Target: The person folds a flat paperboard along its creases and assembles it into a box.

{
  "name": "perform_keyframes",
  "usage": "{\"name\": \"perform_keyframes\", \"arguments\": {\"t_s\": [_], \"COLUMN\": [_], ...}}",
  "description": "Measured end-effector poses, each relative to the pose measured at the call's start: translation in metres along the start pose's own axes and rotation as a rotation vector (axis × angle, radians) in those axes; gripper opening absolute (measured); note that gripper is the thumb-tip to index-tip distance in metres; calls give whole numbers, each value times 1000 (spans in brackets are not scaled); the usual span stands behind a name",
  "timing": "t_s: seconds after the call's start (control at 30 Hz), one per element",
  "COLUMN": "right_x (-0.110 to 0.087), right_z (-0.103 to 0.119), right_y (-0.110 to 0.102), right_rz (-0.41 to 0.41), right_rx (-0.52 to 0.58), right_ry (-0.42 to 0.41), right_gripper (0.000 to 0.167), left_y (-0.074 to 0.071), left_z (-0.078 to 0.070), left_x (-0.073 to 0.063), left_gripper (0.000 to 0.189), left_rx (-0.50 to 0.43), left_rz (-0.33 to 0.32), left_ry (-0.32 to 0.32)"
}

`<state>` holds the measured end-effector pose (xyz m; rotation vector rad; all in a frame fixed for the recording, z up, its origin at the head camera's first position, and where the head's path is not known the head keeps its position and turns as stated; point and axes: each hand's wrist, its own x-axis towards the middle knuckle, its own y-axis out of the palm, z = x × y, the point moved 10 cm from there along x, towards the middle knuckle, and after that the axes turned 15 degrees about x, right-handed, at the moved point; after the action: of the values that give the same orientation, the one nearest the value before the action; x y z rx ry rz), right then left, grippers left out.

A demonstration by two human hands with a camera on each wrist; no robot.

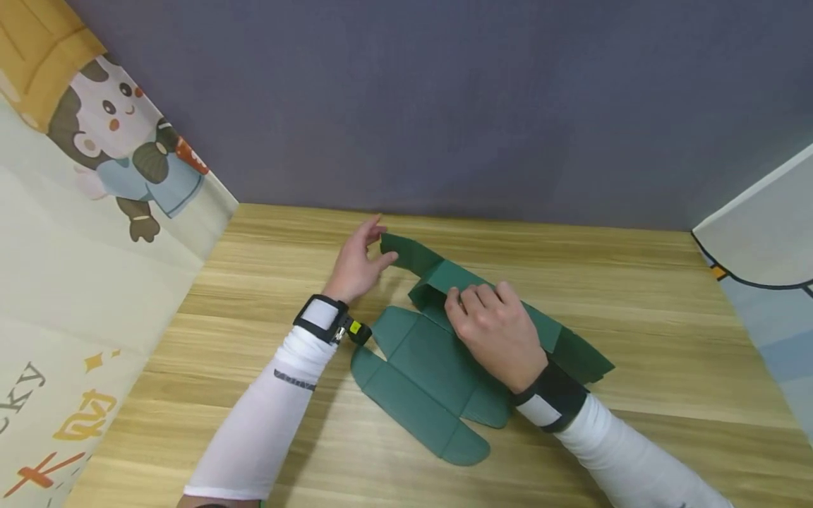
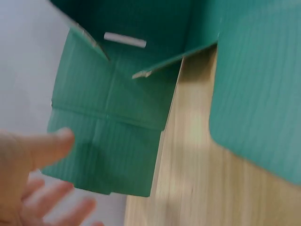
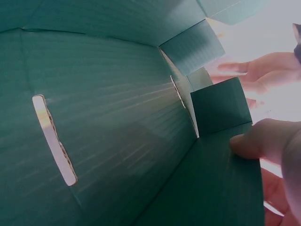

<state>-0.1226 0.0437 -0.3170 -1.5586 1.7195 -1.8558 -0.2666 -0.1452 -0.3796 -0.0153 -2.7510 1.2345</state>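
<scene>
Currently, the head view shows a green cardboard box [image 1: 438, 356] only partly folded on the bench [image 1: 254, 303], between the person's hands: one long side stands up, while a panel with rounded flaps lies flat nearer the person. The left hand [image 1: 356, 267] is spread beside the end flap [image 1: 406, 255]; whether it touches cannot be told. The right hand [image 1: 498, 331] curls over the raised side, holding it.

In the left wrist view, the left thumb stretches out over the creased end flap, fingers loosely apart and blurred; a pale slot [image 2: 125, 39] pierces the box's board farther in.

From the right wrist, the box's ribbed interior fills most of the view, one long slot in the nearer board. The right thumb lies on a wall's inner face with fingers outside, pinching it.
</scene>
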Motion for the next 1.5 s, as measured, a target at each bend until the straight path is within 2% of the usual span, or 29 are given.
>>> {"name": "perform_keyframes", "arguments": {"t_s": [0.17,0.27,0.43,0.6,0.93,1.13,1.33,1.5], "right_x": [0,0,-1,-1,-2,1,3,4], "right_z": [0,-1,-4,-4,-8,-19,-29,-33], "right_y": [-1,-1,-1,-2,2,6,13,14], "right_rz": [-20,-24,-19,-33,-15,-33,-42,-60], "right_rx": [12,18,28,29,10,-43,-88,-97], "right_ry": [0,0,11,10,23,46,67,76], "right_gripper": [38,37,40,42,44,42,42,40], "left_y": [-2,-3,-6,-7,-5,6,20,24], "left_z": [-1,-6,-17,-22,-34,-41,-49,-58], "left_x": [-2,-10,-27,-37,-54,-57,-58,-63], "left_gripper": [20,11,9,7,5,3,4,5], "left_rx": [-12,-24,-15,-5,13,-16,-45,-25], "left_rz": [-11,-40,-110,-165,-177,-241,-239,-261], "left_ry": [8,34,72,78,101,128,109,117]}}
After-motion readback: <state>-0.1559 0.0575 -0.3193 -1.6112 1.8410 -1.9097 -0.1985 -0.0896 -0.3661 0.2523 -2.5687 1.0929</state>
